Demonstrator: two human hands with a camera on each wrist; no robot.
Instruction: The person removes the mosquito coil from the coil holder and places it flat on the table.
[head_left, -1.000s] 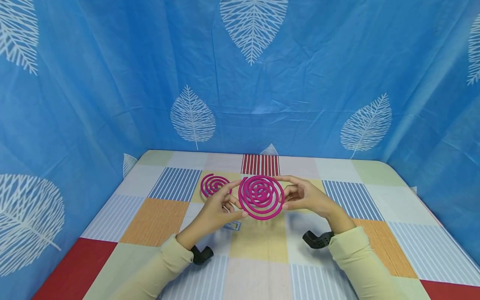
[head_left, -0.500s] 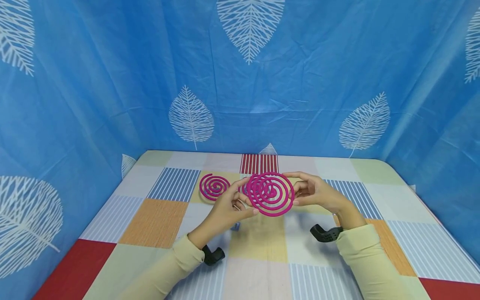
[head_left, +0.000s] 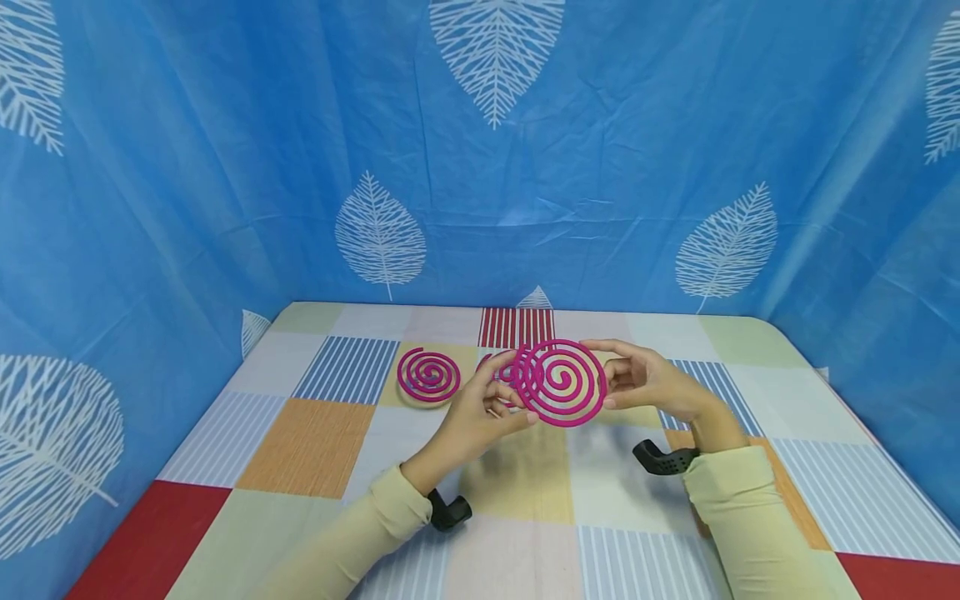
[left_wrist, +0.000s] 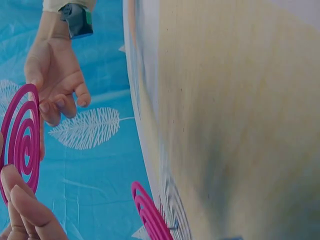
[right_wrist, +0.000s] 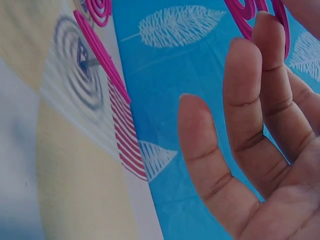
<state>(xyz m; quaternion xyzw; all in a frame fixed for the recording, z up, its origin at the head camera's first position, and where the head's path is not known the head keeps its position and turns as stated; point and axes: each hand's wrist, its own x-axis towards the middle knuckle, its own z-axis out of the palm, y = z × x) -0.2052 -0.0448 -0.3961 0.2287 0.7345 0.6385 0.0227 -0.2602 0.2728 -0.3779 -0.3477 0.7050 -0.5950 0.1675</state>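
Observation:
A pink mosquito coil (head_left: 564,384) is held up above the table between both hands, its flat spiral face turned toward the head camera. My left hand (head_left: 486,410) pinches its left edge with thumb and fingers. On the opposite edge, my right hand (head_left: 651,385) grips the coil between thumb and forefinger, the other fingers loosely bent in the right wrist view. Behind the left fingers is a second mosquito coil (right_wrist: 102,55), raised on a small stand (right_wrist: 93,62) and partly hidden in the head view. A third mosquito coil (head_left: 428,375) sits farther left.
The table is covered with a patchwork-print cloth (head_left: 517,554) of coloured and striped squares. Blue curtains (head_left: 600,150) with white leaf prints hang behind and at both sides. A black wrist camera (head_left: 450,512) is strapped below the left hand, another (head_left: 663,460) below the right.
Both hands have moved right and slightly up, carrying the held mosquito coil along. It has slid away from in front of the second coil, which now shows more. The third coil has stayed put.

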